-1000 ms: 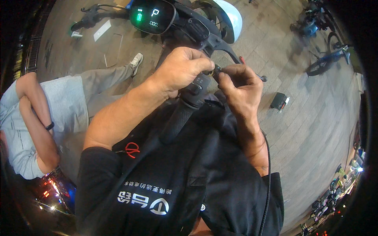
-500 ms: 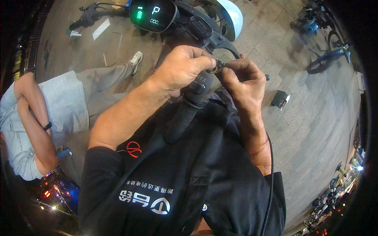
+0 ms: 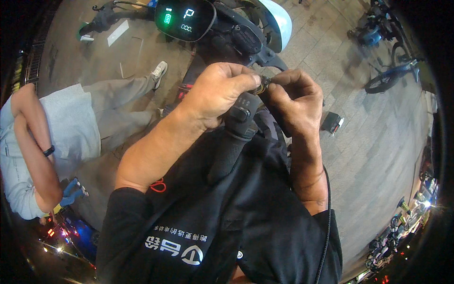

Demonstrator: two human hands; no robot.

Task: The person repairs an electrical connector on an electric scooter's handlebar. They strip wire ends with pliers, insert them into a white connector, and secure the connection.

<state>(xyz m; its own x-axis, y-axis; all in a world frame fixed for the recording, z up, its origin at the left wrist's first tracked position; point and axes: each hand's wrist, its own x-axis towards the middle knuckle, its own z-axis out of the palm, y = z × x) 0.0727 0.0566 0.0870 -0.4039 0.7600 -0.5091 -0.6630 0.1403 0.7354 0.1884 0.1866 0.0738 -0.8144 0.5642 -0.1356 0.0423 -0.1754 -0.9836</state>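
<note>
Thumb and fingers of my left hand [image 3: 215, 92] are closed in a pinch above a handlebar switch housing [image 3: 240, 112]. Between my hands is a small dark part with thin wires [image 3: 265, 82], partly covered by fingertips, so its exact kind does not show. My right hand [image 3: 299, 99] is pinched on the other side of this part, its other fingers curled. Just under my left hand, the black handlebar grip [image 3: 224, 156] points back toward my body. Beyond my hands, the scooter's display [image 3: 185, 20] is lit.
On the left stands a person in a grey shirt [image 3: 71, 113], arms crossed. A small black box [image 3: 332, 122] lies on the paving at right, with a parked blue bicycle [image 3: 395, 78] farther off. A white strip [image 3: 118, 33] lies on the ground beyond the far handlebar end.
My hands sit slightly lower in the picture, still pinching the wired part. The handlebar grip appears a little farther right, and the whole view has shifted slightly.
</note>
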